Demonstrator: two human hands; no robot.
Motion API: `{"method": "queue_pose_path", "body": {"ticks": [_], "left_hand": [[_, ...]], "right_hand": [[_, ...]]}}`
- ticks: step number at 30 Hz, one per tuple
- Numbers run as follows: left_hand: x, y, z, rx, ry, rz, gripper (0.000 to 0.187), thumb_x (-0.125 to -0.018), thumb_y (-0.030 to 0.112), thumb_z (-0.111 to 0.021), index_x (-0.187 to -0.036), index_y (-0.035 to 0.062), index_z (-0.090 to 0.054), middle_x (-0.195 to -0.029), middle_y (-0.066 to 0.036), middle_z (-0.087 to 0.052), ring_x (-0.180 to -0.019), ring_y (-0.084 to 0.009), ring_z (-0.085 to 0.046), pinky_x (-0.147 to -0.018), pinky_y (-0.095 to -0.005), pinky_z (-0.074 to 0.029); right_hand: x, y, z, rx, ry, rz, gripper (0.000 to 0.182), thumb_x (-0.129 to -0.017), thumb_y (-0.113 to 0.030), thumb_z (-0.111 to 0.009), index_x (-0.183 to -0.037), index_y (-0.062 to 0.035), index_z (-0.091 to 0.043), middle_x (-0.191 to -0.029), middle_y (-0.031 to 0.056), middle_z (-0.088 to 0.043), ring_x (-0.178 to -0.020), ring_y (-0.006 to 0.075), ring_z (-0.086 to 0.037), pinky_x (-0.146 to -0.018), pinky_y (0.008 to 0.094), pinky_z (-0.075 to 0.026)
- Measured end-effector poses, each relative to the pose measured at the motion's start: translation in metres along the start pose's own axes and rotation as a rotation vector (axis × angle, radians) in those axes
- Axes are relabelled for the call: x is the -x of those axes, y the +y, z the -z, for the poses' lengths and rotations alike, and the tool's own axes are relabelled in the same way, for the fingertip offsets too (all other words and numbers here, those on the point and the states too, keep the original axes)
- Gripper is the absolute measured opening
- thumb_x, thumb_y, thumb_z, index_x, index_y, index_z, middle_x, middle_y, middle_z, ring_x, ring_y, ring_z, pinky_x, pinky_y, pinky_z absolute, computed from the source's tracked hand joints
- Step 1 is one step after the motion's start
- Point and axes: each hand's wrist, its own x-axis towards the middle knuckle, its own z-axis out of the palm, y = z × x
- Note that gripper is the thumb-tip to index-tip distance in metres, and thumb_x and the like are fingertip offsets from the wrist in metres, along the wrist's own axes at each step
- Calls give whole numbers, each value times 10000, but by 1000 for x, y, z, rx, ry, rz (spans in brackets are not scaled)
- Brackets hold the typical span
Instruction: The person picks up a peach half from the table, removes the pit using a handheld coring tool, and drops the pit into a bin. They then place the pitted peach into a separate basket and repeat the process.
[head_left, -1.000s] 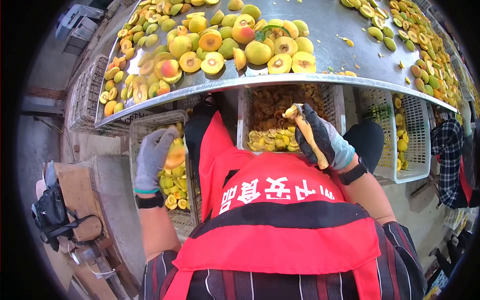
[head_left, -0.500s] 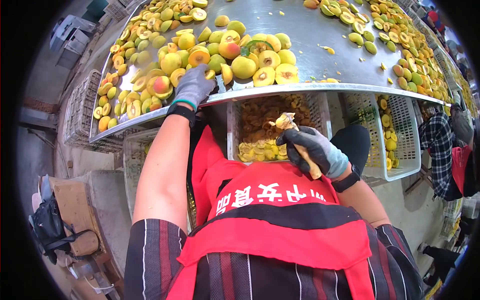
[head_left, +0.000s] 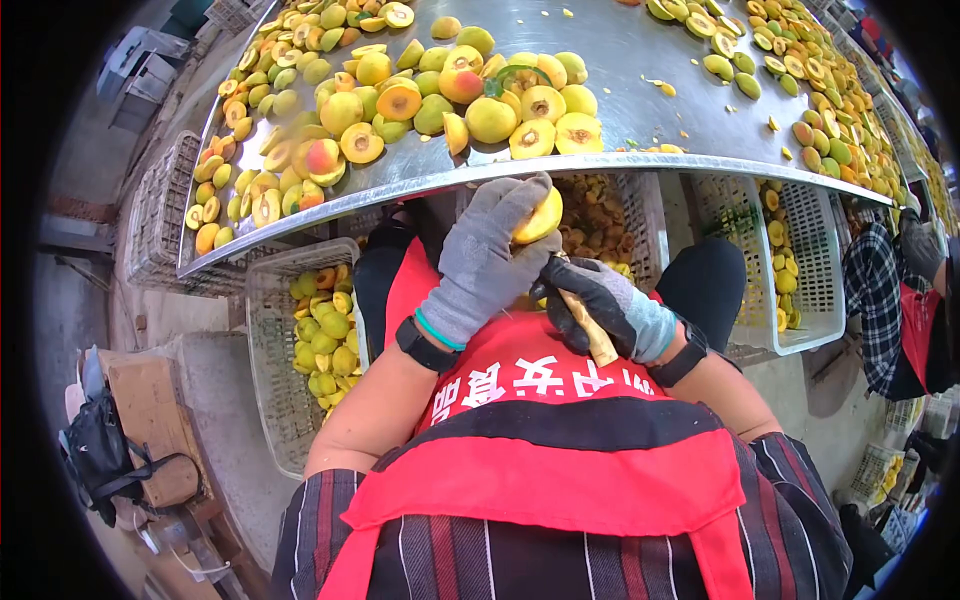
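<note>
My left hand (head_left: 480, 265), in a grey glove, is closed around a yellow peach half (head_left: 541, 217) just in front of the table edge. Gripped in my right hand (head_left: 625, 308), gloved in grey and black, is a wooden-handled tool (head_left: 594, 335). Its handle points down toward my red apron (head_left: 500, 365), while its working end is hidden at the fingers of my left hand, close under the peach. Halved and whole peaches (head_left: 492, 120) lie piled on the metal table (head_left: 640, 110) beyond both hands.
Below the table, a crate (head_left: 648, 225) contains peelings and scraps. Another crate (head_left: 262, 350) with yellow-green peaches stands left of my legs, and a white crate (head_left: 815, 290) with peach halves stands right. A co-worker in a checked sleeve (head_left: 872, 290) is at far right.
My left hand has come back from the pile with a peach half and met my right hand over my lap. The tool's end has moved in toward the left hand.
</note>
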Motion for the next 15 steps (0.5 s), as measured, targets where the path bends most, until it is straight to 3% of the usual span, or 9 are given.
{"method": "queue_pose_path", "body": {"ticks": [4, 6, 7, 8, 10, 12, 14, 15], "left_hand": [[0, -9, 6, -194, -53, 43, 471, -669, 135, -747, -1097, 58, -565, -1076, -128, -576, -980, -282, -576, -858, -347, -471], [5, -16, 6, 102, 89, 199, 512, -654, 105, -765, -1110, 51, -538, -1114, -133, -567, -1002, -258, -578, -874, -336, -469], [7, -15, 9, 159, 45, 245, 581, -634, 82, -783, -1141, 49, -501, -1166, -139, -550, -1051, -243, -564, -905, -332, -456], [10, -11, 12, 157, 46, 243, 581, -634, 82, -783, -1141, 49, -501, -1166, -139, -550, -1051, -243, -564, -905, -332, -456], [3, 13, 19, 72, -151, 184, 636, -619, 82, -791, -1168, 55, -472, -1192, -131, -544, -1083, -245, -551, -917, -338, -450], [4, 14, 17, 71, -190, 76, 685, -608, 66, -788, -1201, 60, -444, -1223, -144, -519, -1141, -237, -512, -933, -336, -437], [-4, 25, 22, 251, -221, 194, 782, -588, 53, -817, -1264, 58, -425, -1277, -141, -463, -1178, -222, -459, -1000, -347, -371], [-2, 31, 21, 718, -218, 486, 861, -625, 106, -816, -1353, 81, -356, -1380, -149, -354, -1236, -250, -406, -1031, -369, -335]], "right_hand": [[6, -5, 5, -69, -31, 76, 340, -881, -372, -553, -912, -33, -548, -575, 40, -505, -414, 135, -479, -361, 257, -372], [6, -9, 7, -56, -27, 111, 325, -881, -363, -559, -914, -40, -551, -572, 36, -503, -412, 130, -478, -362, 252, -373], [2, -9, 9, -41, 74, 128, 324, -898, -369, -529, -932, -47, -545, -576, 27, -499, -395, 116, -452, -358, 240, -363], [-1, -10, 10, -26, 174, 144, 325, -916, -376, -500, -950, -55, -540, -581, 18, -495, -377, 102, -427, -354, 228, -353], [-4, -12, 5, -54, 210, 158, 329, -904, -387, -527, -951, -62, -542, -589, 16, -505, -397, 102, -447, -363, 222, -356], [-10, -14, 2, 126, 258, 219, 315, -895, -377, -552, -946, -66, -547, -601, 14, -517, -416, 101, -466, -376, 221, -368], [-7, -14, 5, 133, 226, 280, 287, -887, -345, -575, -947, -65, -551, -598, 17, -522, -410, 103, -465, -378, 228, -375], [-6, -13, 9, 39, 161, 275, 339, -852, -359, -622, -994, -57, -564, -673, 26, -561, -493, 107, -519, -440, 228, -420]]}}
